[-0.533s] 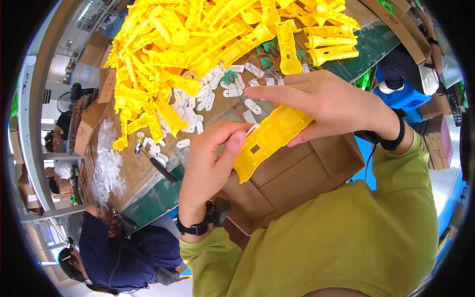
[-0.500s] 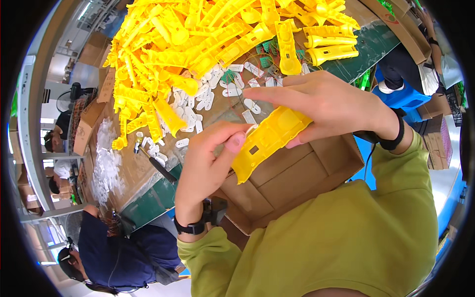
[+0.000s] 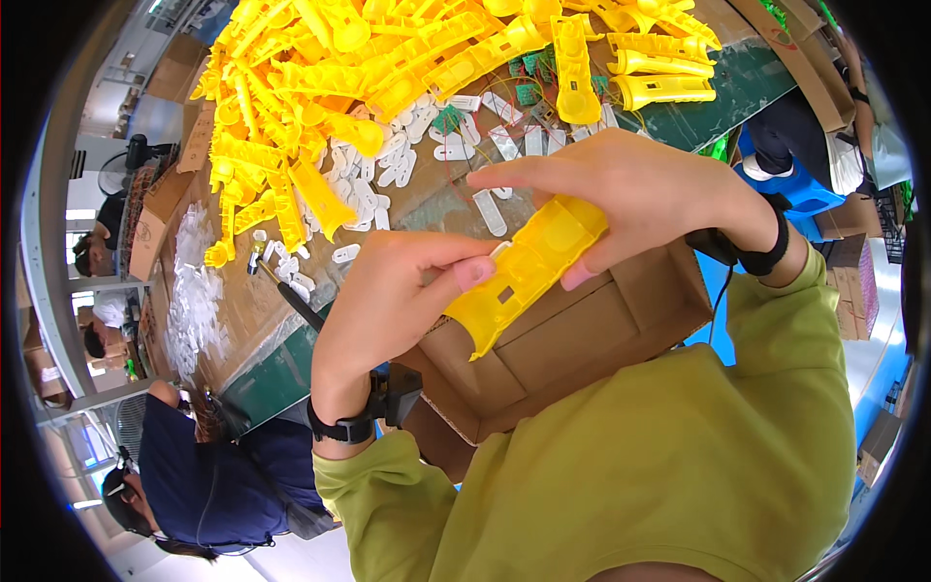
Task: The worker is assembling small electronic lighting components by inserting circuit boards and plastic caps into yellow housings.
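Note:
A yellow plastic half-shell (image 3: pixel 529 262), hollow side up with a small rectangular slot, is held tilted above an open cardboard box. My right hand (image 3: pixel 650 189) grips its far right end between thumb and fingers, the index finger stretched out over it. At the shell's left edge, my left hand (image 3: pixel 388 301) pinches a small white piece (image 3: pixel 501 249), mostly hidden by the fingertips. Whether that piece touches the shell or sits in it, I cannot tell. Just beyond the hands lie white oval plastic pieces (image 3: pixel 395 165) and green circuit boards (image 3: pixel 448 120) with thin wires.
A big heap of yellow shells (image 3: pixel 388 58) covers the far table. The cardboard box (image 3: pixel 572 354) stands below my hands. A black-handled tool (image 3: pixel 296 303) and clear plastic bits (image 3: pixel 199 291) lie to the left. A person in dark blue (image 3: pixel 213 466) sits at lower left; another is at upper right.
The view has shifted a little, and the table's things sit slightly higher in it. My left hand and wrist have moved slightly left; both hands keep their hold.

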The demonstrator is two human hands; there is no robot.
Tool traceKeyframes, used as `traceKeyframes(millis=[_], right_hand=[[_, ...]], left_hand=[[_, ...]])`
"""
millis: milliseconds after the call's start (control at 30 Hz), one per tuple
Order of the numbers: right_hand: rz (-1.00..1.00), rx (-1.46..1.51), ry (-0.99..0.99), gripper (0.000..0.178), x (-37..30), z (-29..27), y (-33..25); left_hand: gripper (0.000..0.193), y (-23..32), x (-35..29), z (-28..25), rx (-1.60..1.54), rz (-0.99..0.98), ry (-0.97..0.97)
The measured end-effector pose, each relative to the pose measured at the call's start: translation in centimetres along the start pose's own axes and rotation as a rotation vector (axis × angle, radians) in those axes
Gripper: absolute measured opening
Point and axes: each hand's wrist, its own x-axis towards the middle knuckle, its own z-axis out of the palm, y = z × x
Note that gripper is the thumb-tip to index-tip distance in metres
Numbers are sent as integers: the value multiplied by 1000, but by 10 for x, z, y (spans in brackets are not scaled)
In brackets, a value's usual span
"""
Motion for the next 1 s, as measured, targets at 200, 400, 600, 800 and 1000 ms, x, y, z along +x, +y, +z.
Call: traceKeyframes(millis=[200, 400, 600, 800, 1000], right_hand=[[61, 162, -53, 79, -5, 5, -5], [-13, 105, -185, 77, -11, 36, -2], [417, 387, -303, 45, -19, 27, 47], [210, -94, -147, 23, -6, 84, 73], [283, -171, -54, 17, 33, 73, 66]], left_hand=[[21, -18, -2, 16, -161, -71, -54], [33, -60, -16, 57, -861, -130, -324], [37, -92, -49, 75, -892, -271, -108], [47, -103, -65, 66, -948, -343, 310], [58, -109, -73, 61, -918, -354, 417]])
